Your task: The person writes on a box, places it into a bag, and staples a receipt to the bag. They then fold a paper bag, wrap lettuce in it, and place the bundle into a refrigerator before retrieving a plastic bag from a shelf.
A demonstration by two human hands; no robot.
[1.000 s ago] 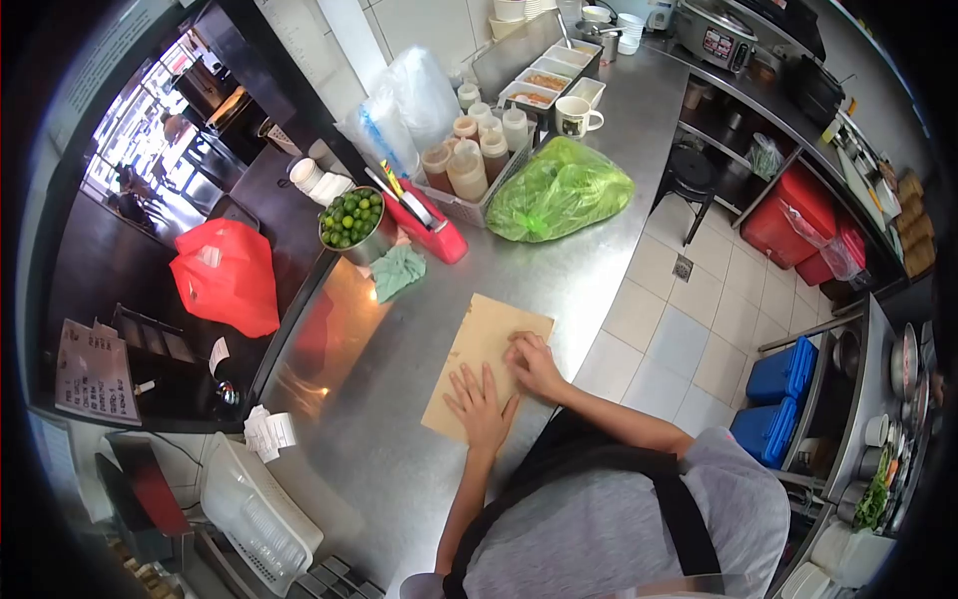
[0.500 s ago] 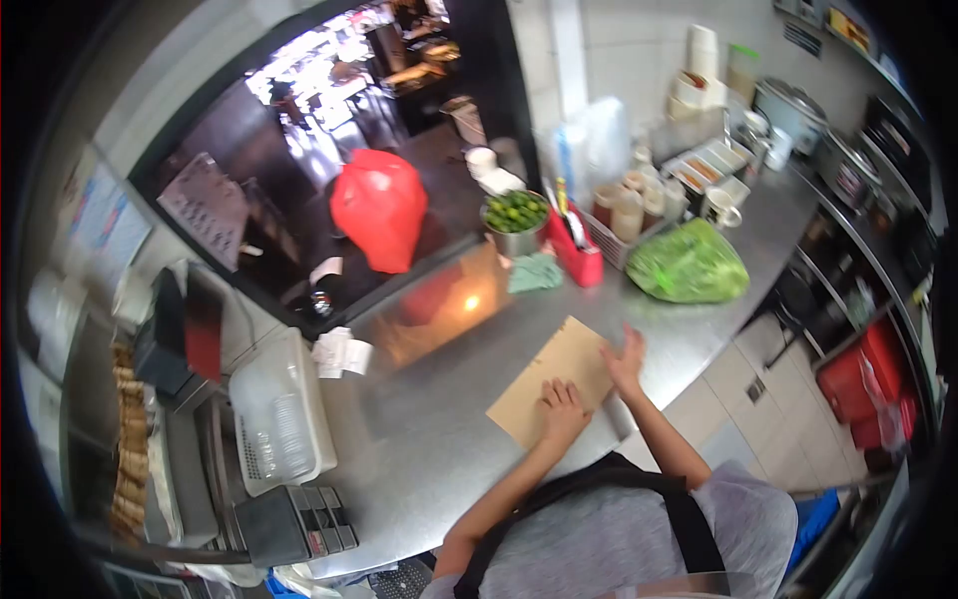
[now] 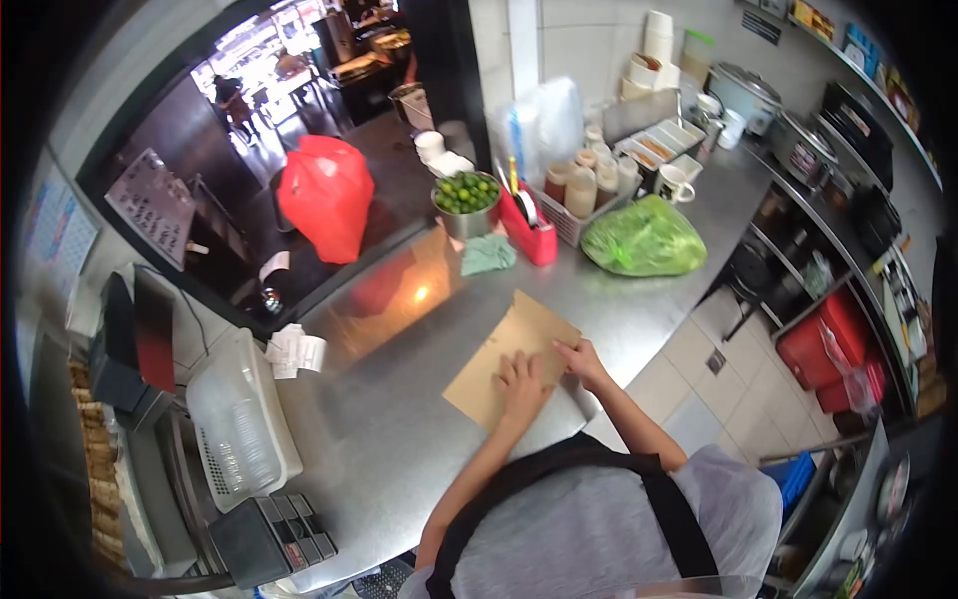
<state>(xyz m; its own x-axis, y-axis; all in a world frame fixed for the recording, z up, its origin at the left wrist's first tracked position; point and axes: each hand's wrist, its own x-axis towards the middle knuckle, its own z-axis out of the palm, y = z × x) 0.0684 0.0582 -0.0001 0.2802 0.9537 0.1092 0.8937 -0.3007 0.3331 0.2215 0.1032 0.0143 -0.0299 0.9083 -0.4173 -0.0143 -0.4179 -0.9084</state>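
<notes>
A flat brown paper bag (image 3: 489,359) lies slantwise on the steel counter, close to my body. My left hand (image 3: 523,391) rests on its lower part with the fingers spread. At the bag's right edge, my right hand (image 3: 579,361) is closed, thumb and fingers pinching the paper near the corner. Beyond the bag lie a folded green cloth (image 3: 488,256) and a green plastic bag (image 3: 645,238) of leafy produce.
A pot of green limes (image 3: 466,196), a red holder (image 3: 529,232) and a basket of sauce bottles (image 3: 577,192) line the back. A red plastic bag (image 3: 327,198) sits in the pass-through. Left are paper slips (image 3: 295,349) and a white basket (image 3: 279,439). The steel counter (image 3: 379,449) ends at right.
My right hand has gone from open beside the paper bag to gripping its right edge. The left hand stays on the paper. The whole view has shifted somewhat.
</notes>
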